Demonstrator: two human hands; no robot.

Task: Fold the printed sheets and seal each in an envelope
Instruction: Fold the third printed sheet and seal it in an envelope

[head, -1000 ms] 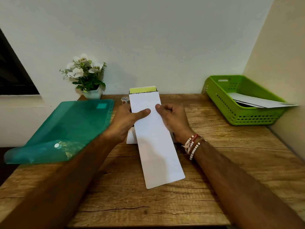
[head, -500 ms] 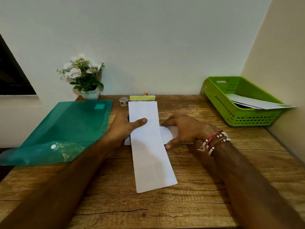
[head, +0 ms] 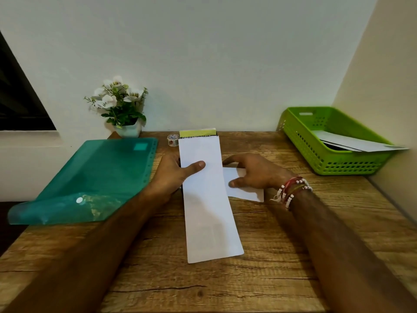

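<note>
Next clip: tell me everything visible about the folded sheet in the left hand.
The folded sheet is a long, narrow strip of white paper, plain on its upper face, edges straight. It runs away from the person over the table, slightly skewed. The left hand pinches its left edge, thumb on top. It crosses over a white envelope on which the right hand rests.

Soft, even indoor light; slight blur, wide-angle bending at edges.
</note>
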